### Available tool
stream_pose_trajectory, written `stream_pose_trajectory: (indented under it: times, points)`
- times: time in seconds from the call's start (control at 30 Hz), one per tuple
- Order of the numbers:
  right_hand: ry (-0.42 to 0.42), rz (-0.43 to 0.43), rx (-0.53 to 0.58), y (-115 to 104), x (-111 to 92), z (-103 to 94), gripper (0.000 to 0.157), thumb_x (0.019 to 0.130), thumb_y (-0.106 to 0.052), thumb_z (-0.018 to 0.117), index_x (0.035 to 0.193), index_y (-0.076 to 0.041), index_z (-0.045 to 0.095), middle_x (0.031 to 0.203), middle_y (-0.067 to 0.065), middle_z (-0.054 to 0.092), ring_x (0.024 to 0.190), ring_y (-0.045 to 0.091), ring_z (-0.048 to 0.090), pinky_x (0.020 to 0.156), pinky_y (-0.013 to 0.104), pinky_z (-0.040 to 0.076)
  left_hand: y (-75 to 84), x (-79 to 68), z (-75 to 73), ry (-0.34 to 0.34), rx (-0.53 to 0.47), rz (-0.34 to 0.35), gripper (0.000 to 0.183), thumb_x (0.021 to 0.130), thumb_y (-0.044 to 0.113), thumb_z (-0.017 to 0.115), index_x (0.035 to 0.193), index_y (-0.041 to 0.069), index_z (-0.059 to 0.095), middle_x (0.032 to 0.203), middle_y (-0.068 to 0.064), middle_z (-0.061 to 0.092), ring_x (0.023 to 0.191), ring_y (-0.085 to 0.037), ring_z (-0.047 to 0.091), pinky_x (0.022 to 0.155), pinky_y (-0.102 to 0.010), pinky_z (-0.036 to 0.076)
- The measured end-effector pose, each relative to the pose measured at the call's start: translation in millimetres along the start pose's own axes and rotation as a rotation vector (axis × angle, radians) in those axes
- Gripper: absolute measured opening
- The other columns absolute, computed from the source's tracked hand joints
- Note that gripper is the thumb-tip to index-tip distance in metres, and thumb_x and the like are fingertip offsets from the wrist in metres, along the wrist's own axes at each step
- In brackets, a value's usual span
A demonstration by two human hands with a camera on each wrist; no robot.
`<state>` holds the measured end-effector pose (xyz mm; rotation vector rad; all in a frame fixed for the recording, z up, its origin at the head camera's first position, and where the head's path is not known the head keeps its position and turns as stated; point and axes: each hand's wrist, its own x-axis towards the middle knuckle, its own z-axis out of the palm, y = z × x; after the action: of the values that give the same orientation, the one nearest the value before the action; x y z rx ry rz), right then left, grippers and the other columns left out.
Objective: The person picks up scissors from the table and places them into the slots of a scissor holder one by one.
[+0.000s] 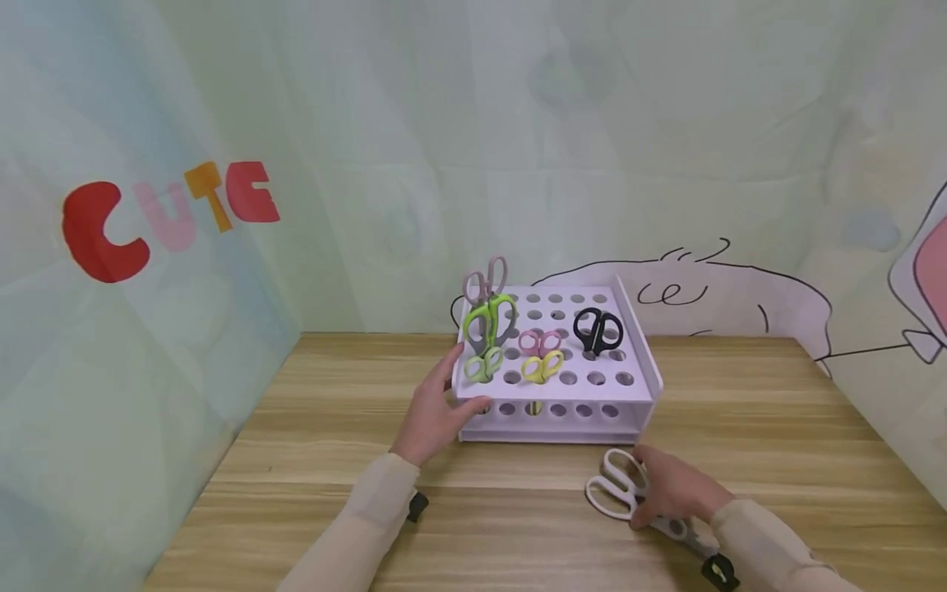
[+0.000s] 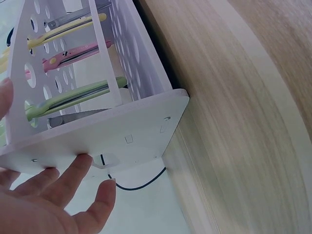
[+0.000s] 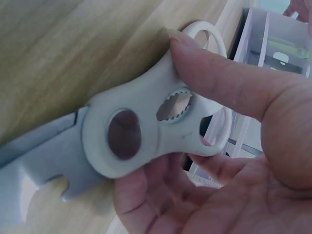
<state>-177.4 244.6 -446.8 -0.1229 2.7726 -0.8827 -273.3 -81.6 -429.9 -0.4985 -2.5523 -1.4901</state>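
My right hand (image 1: 676,485) pinches a pair of white-handled kitchen scissors (image 1: 617,485) over the table, in front of a white rack (image 1: 647,362). In the right wrist view, the thumb lies on the white handle (image 3: 126,97), fingers beneath; the metal blades (image 3: 44,161) point away from the rack. At the rack's left side is my left hand (image 1: 432,415), its extended fingers against the side panel (image 2: 131,139) and its thumb near the front corner. Scissors stand handles-up in the rack's holes: black (image 1: 598,331), pink (image 1: 539,342), yellow (image 1: 542,367), pale green (image 1: 484,365), bright green (image 1: 491,316) and mauve (image 1: 486,279).
The rack has two perforated tiers and stands on a wood-grain table (image 1: 333,493). Behind it hangs a pale printed curtain (image 1: 414,164), with coloured letters (image 1: 107,230) on its left part. Many of the rack's round holes hold nothing, mainly in the back and on the right.
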Motion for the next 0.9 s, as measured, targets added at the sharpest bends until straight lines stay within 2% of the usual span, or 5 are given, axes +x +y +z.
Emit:
stream_pose_trajectory:
  times: [0.17, 0.3, 0.57, 0.73, 0.9]
  points:
    - [0.036, -0.058, 0.066, 1, -3, 0.2, 0.055, 0.053, 0.005, 0.086, 0.096, -0.005, 0.054, 0.076, 0.004, 0.053, 0.067, 0.02, 0.051, 0.057, 0.032, 0.045, -1.4, 0.1, 0.2, 0.0, 0.001, 0.0, 0.093, 0.081, 0.03, 0.083, 0.156, 0.019, 0.03, 0.155, -0.008, 0.038, 0.125, -0.034, 0.052, 0.104, -0.048, 0.044]
    - [0.019, -0.12, 0.122, 1, -4, 2.3, 0.048, 0.055, 0.008, 0.08, 0.092, -0.005, 0.052, 0.069, 0.003, 0.05, 0.058, 0.017, 0.049, 0.047, 0.027, 0.04, -2.9, -1.7, -0.9, 0.005, 0.007, -0.012, 0.092, 0.081, 0.029, 0.083, 0.156, 0.019, 0.03, 0.156, -0.007, 0.037, 0.126, -0.035, 0.051, 0.104, -0.049, 0.044]
    - [0.045, -0.145, 0.076, -4, -8, 1.7, 0.048, 0.054, 0.007, 0.081, 0.087, -0.007, 0.049, 0.072, 0.003, 0.049, 0.064, 0.017, 0.048, 0.052, 0.028, 0.042, -0.3, -1.1, 0.0, -0.003, 0.018, -0.038, 0.092, 0.081, 0.03, 0.083, 0.156, 0.023, 0.031, 0.156, -0.004, 0.037, 0.126, -0.035, 0.052, 0.104, -0.048, 0.044]
    - [0.053, -0.12, 0.126, -12, -11, -6.1, 0.051, 0.059, 0.006, 0.083, 0.098, -0.004, 0.051, 0.073, 0.004, 0.054, 0.064, 0.018, 0.053, 0.052, 0.029, 0.047, 0.1, 0.1, 1.4, 0.0, 0.008, -0.028, 0.092, 0.081, 0.029, 0.083, 0.156, 0.022, 0.031, 0.155, -0.005, 0.038, 0.126, -0.035, 0.052, 0.103, -0.048, 0.045]
    - [0.029, -0.103, 0.211, -21, -13, -20.2, 0.061, 0.068, 0.003, 0.083, 0.118, 0.007, 0.049, 0.073, 0.006, 0.063, 0.063, 0.02, 0.062, 0.052, 0.033, 0.054, -0.4, 0.1, 2.0, 0.001, 0.003, -0.016, 0.093, 0.08, 0.029, 0.084, 0.156, 0.021, 0.031, 0.156, -0.007, 0.036, 0.127, -0.036, 0.051, 0.103, -0.048, 0.045]
